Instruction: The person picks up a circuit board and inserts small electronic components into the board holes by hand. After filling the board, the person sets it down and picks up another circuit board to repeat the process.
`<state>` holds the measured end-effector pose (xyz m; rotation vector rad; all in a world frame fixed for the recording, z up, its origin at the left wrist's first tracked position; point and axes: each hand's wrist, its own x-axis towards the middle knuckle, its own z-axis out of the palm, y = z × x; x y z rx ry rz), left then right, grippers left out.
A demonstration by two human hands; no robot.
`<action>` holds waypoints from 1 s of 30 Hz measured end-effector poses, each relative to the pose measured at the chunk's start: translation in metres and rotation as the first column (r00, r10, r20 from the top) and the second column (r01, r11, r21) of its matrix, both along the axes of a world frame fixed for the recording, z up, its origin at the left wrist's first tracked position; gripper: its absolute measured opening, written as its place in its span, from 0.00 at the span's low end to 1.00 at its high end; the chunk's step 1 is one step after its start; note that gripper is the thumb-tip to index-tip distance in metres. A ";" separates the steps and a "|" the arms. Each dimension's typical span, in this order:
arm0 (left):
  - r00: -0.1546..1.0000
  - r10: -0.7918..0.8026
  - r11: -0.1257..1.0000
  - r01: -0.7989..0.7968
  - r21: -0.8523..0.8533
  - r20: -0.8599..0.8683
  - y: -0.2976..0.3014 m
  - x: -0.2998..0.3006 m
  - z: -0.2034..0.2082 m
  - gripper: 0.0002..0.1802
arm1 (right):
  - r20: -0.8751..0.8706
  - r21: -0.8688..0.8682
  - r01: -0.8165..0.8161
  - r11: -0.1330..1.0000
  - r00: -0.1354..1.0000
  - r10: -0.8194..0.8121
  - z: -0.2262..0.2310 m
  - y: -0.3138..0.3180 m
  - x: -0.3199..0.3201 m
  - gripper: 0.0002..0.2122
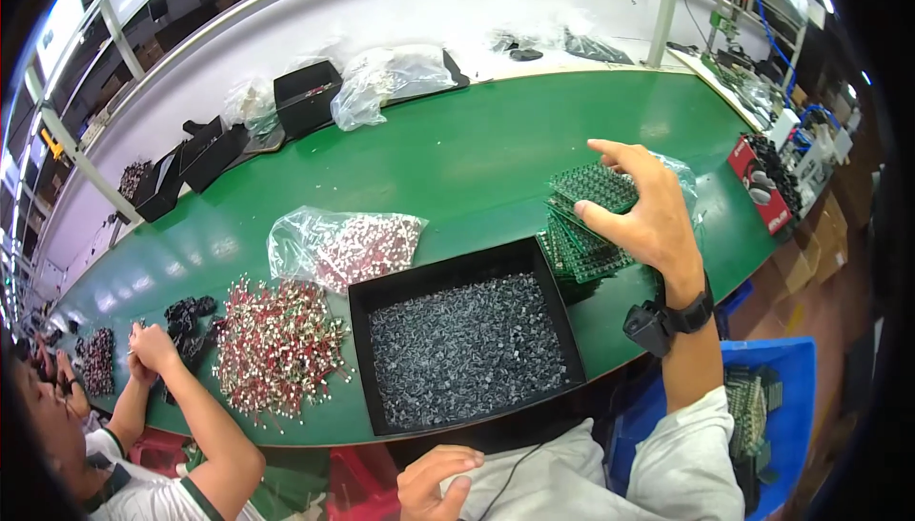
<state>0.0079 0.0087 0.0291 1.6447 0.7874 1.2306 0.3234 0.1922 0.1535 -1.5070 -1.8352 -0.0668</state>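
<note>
A stack of green circuit board panels (577,249) stands on the table to the right of a black tray (360,354). Over the top of this stack reaches my right hand (648,211), its thumb and fingers spread apart above the uppermost panel; whether it touches the panel is hard to see. My left hand (438,481) hovers in front of my body, below the tray's near edge, fingers loosely bent, thumb apart and nothing visible in it. Many small dark grey parts (467,349) fill the tray.
Left of the tray lie a pile of small red-and-white parts (278,345) and a clear bag (367,245) of similar ones. A co-worker's hands (151,349) work at the far left. A blue bin (796,416) holding boards stands at my right. Black boxes (307,97) line the back.
</note>
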 end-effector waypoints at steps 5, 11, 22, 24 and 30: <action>0.980 0.166 0.979 -0.177 0.102 0.111 0.000 0.010 0.000 0.08 | -0.106 0.158 -0.001 0.987 0.994 0.018 -0.007 0.004 0.001 0.28; 0.981 0.159 0.982 -0.169 0.090 0.109 0.004 0.009 0.000 0.07 | -0.147 0.258 0.053 0.965 0.989 -0.015 -0.007 0.004 -0.002 0.26; 0.844 0.194 0.979 -0.134 -0.154 0.499 0.051 -0.017 0.035 0.37 | 0.167 0.350 -0.735 0.581 0.660 0.733 -0.007 -0.024 -0.097 0.27; 0.803 0.168 0.965 -0.015 -0.262 0.572 0.063 -0.006 0.053 0.45 | 0.095 0.344 -0.757 0.556 0.617 0.781 -0.008 -0.026 -0.113 0.27; 0.718 0.177 0.970 -0.011 -0.243 0.674 0.077 0.017 0.065 0.53 | 0.108 0.154 -0.863 0.480 0.498 0.860 0.000 -0.032 -0.140 0.29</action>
